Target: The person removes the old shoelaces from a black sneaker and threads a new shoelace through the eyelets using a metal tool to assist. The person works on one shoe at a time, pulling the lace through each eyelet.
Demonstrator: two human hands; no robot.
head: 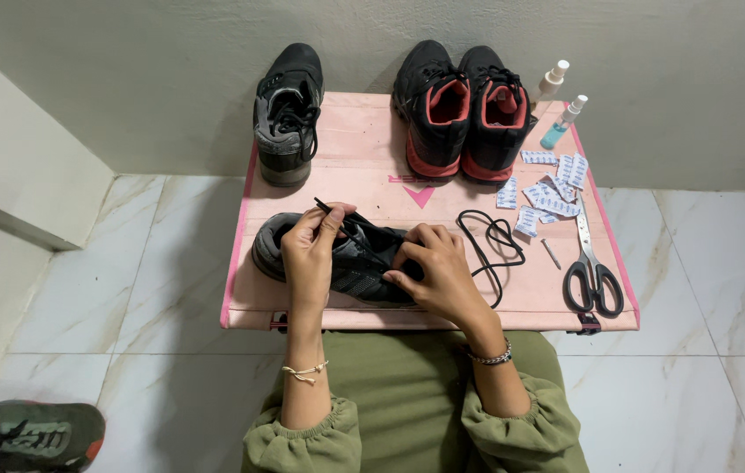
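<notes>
1. I see the pink bench (363, 149); a dark shoe (346, 263) lies on its side at the near edge.
2. My left hand (311, 250) pinches a black lace end (330, 210); my right hand (442, 271) clamps the shoe's toe. Lacing looks underway; next needs threading an eyelet.
3. A red-lined pair (464, 109) and a grey shoe (287, 114) line the far edge.
4. The loose lace (490, 245), scissors (591, 271), sachets (552, 188) and spray bottles (561, 109) crowd the right side.

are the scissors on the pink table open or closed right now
Closed. The scissors lie flat at the table's right side, blades together in one straight line pointing away from the person, the two black handle loops side by side.
</notes>
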